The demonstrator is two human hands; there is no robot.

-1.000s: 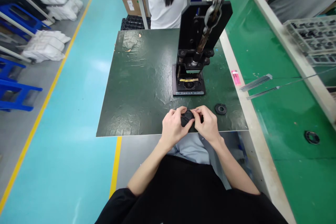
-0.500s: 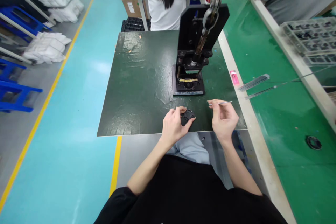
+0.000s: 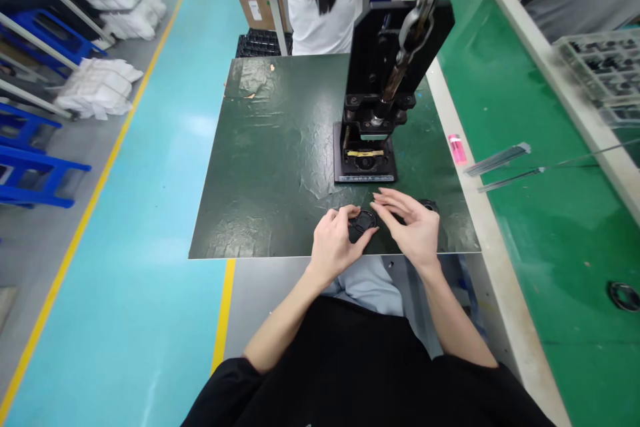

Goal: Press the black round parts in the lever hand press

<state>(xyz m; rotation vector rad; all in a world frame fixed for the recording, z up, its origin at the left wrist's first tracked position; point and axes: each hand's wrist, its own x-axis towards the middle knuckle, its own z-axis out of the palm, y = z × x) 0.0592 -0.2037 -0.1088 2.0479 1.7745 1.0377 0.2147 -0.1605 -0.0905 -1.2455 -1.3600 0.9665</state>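
The left hand (image 3: 334, 247) pinches one black disc (image 3: 363, 223) in its fingertips, while the right hand (image 3: 407, 230), open and empty, hovers just beside one other black ring (image 3: 430, 204) on the mat (image 3: 250, 207).

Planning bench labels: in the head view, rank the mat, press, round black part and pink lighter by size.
Dark green mat
Hand press
Round black part and pink lighter: too close to rank; the part sits nearer the camera.

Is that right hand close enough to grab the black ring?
Probably yes: the right hand is empty and just beside the black ring on the dark green mat, with nothing between them.
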